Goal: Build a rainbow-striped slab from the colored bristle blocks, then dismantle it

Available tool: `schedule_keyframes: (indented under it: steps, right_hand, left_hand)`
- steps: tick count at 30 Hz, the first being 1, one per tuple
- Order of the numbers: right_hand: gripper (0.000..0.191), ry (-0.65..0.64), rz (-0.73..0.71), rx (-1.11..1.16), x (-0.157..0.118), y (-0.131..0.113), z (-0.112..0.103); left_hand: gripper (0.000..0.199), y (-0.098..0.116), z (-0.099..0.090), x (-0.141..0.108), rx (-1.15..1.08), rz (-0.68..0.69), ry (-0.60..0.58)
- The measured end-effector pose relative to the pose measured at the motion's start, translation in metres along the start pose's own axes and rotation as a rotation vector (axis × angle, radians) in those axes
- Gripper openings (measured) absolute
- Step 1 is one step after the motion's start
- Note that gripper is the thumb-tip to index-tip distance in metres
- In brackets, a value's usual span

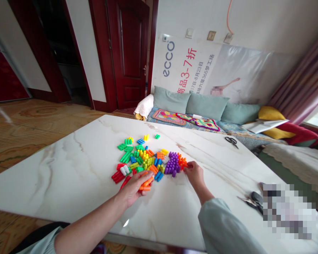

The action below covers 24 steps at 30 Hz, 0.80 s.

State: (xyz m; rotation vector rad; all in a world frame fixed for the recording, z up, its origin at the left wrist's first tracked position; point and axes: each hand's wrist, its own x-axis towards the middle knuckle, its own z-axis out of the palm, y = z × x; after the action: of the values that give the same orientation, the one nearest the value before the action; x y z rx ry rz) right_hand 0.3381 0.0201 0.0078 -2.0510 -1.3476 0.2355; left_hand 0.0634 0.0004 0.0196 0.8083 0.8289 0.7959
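My left hand (138,184) is closed around a few orange plastic peg blocks (147,182), low over the near edge of the pile. My right hand (194,173) has its fingertips pinched at the right edge of a group of upright orange peg blocks (181,161); the piece between them is mostly hidden. Pressed against that group on its left stand purple peg blocks (172,163) in close rows. Further left lie loose green blocks (126,156), yellow blocks (143,154), blue blocks (159,176) and red blocks (117,176), with a white block (124,170) on the red ones.
The pile lies on a white marble-patterned table (84,176). Black-handled scissors (254,201) lie at the right, beside a blurred-out patch, and another pair of scissors (231,141) near the far right edge. A sofa with pale green cushions (208,106) stands behind the table.
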Motion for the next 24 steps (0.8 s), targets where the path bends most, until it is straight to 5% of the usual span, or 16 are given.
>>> schedule_keyframes:
  steps: [24]
  right_hand:
    - [0.017, -0.148, -0.077, -0.103, -0.022, -0.032, -0.011]
  left_hand:
    - [0.034, 0.003, 0.004, -0.003, 0.008, -0.009, 0.012]
